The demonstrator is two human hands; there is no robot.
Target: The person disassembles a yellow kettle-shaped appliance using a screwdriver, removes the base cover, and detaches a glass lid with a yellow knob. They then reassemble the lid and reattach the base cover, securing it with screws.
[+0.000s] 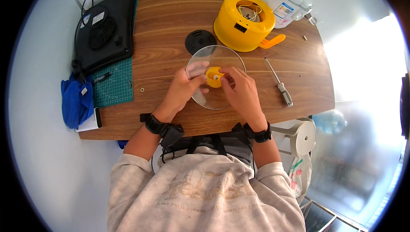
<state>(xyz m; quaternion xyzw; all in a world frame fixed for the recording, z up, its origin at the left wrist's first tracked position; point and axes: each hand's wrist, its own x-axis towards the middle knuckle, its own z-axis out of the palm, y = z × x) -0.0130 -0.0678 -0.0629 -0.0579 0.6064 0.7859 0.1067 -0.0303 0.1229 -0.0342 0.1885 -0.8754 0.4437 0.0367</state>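
A round clear glass lid (pixel 209 100) with a metal rim is held over the near middle of the table. At its centre sits a yellow knob (pixel 215 83), round and cup-like, with a small metal screw-like piece in its middle. My left hand (pixel 188 84) grips the lid from the left, fingers seen through the glass and thumb beside the knob. Against the knob's right side, my right hand (pixel 240 87) pinches with thumb and index finger near the metal piece. Whether a smaller part is between those fingertips cannot be made out.
Beyond the lid stand a yellow pot-shaped housing (pixel 232 35) with wires inside and a black disc (pixel 200 41). A screwdriver (pixel 279 84) lies to the right. At left are a black appliance (pixel 106 31), a green cutting mat (pixel 115 82), a blue cloth (pixel 77 101) and a small ring (pixel 142 89).
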